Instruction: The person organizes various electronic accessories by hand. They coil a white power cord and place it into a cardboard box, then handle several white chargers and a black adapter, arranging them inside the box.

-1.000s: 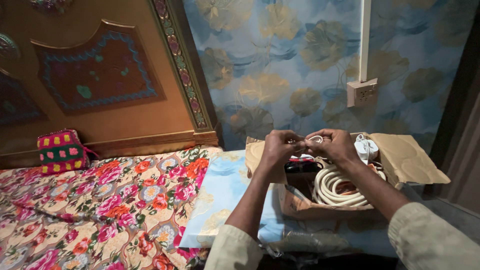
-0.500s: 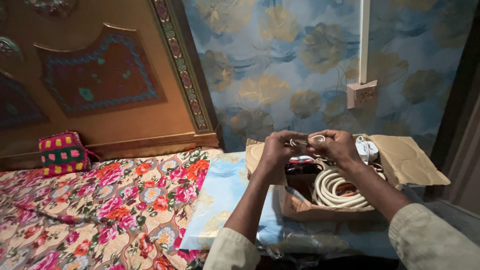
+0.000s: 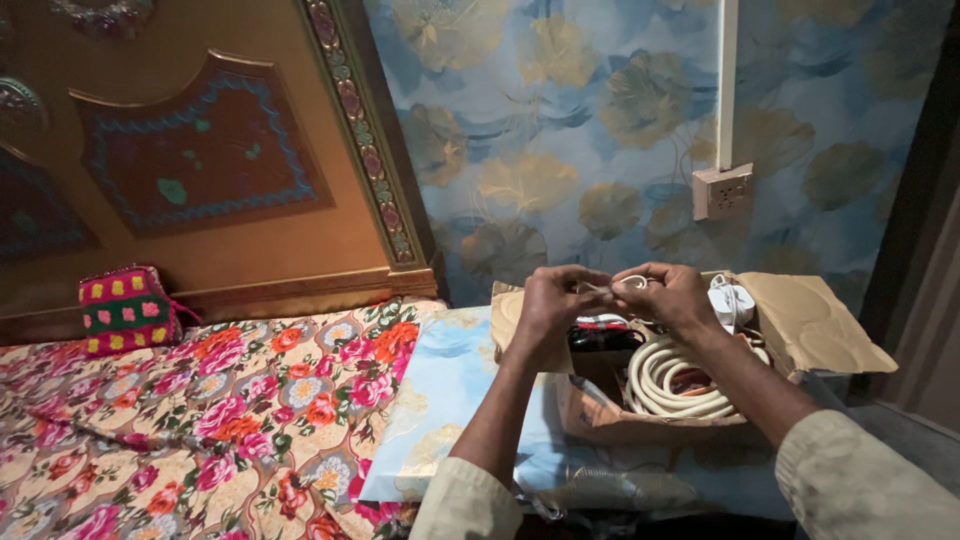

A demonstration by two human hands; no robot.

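Your sleeves sit at the bottom edge, forearms running up to both hands raised together over an open box (image 3: 800, 330). Your left hand (image 3: 548, 305) is pinched shut on one end of a thin white cord (image 3: 630, 282); your right hand (image 3: 672, 296) is clenched on the other part of it, where the cord makes a small loop between the two grips. Fingertips of both hands nearly touch. How the cord runs inside the fists is hidden, so I can't tell if it's knotted or just bunched. Judging by that, the cord is lifted clear of the box and being worked in the air; nothing about it looks finished, and it isn't set down anywhere. Below the hands, inside the box, lies a coiled white hose (image 3: 665, 385), and beside it something dark with red, too dim to make out. A white plug (image 3: 730, 298) sits just behind your right hand at the box's back edge. The box rests on a light blue pillow (image 3: 440, 390), which lies at the edge of the floral bed sheet (image 3: 200, 420). Farther left, a crochet pouch (image 3: 125, 308) leans at the wooden headboard (image 3: 200, 150). On the far wall, a socket (image 3: 723, 190) on the blue leaf wallpaper.
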